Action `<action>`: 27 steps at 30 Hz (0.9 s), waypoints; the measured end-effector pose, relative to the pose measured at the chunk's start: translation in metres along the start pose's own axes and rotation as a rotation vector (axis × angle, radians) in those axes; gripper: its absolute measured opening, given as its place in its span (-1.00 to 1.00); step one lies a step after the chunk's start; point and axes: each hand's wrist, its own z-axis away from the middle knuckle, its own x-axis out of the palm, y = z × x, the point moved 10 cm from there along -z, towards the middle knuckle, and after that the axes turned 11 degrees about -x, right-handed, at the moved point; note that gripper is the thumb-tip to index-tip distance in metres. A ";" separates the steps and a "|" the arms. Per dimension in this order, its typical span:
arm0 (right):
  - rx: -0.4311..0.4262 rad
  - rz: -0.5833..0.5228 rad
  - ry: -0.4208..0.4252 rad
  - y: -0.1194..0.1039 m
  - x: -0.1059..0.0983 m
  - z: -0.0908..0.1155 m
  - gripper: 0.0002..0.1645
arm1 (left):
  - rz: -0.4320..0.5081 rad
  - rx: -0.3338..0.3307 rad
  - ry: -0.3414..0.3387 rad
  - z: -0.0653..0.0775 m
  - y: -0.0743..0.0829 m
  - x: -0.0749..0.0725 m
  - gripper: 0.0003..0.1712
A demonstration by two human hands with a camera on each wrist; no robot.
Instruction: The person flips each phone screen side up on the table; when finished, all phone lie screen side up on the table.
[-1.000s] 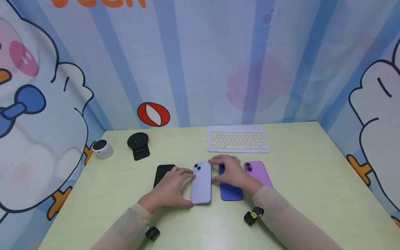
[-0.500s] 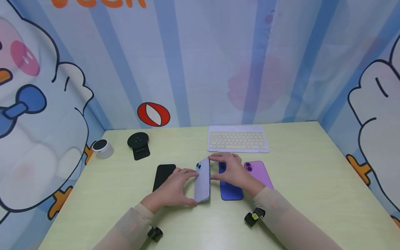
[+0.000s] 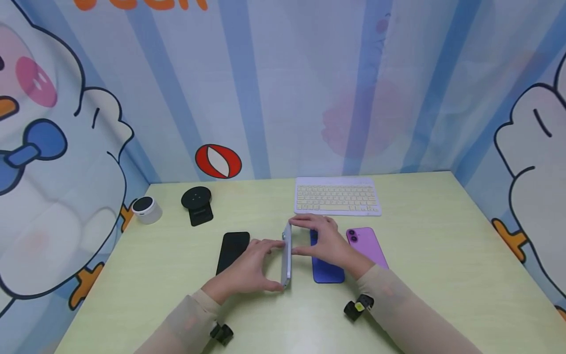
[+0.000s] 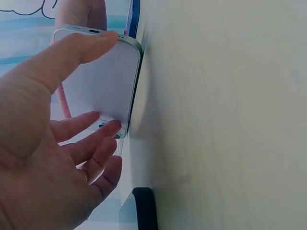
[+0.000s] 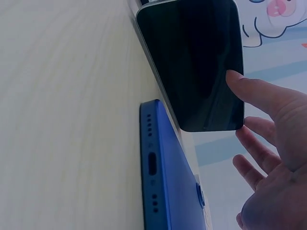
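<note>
Lilac smartphone is just below frame centre, tipped nearly edge-on, screen facing right; can't tell if its lower long edge touches the table. Left hand holds it in a wide span, thumb at near end, fingertips by the camera end. Right hand grips the far end, thumb on the screen side near the edge. Main risk, my read: few fingertips, slick back and glass; if one hand lets go early, the phone pivots and slaps down.

Blue phone lies just right, partly under the right hand; phone falling that way could clip its edge. Black phone lies just left, partly behind the left hand; knuckles could nudge it. Pink phone sits beside the right wrist; low sleeve could drag it.

Farther up: black disc-topped stand, left of centre; lilac keyboard, right of centre. Both well apart from the phone, low risk.
</note>
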 end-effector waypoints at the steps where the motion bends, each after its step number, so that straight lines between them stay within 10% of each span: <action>1: -0.001 0.002 0.002 0.000 0.000 0.000 -0.13 | 0.014 -0.002 0.002 0.001 0.000 -0.001 0.13; 27: -0.008 0.034 0.065 -0.002 0.008 -0.011 -0.20 | 0.047 0.033 0.036 0.012 0.009 -0.033 0.09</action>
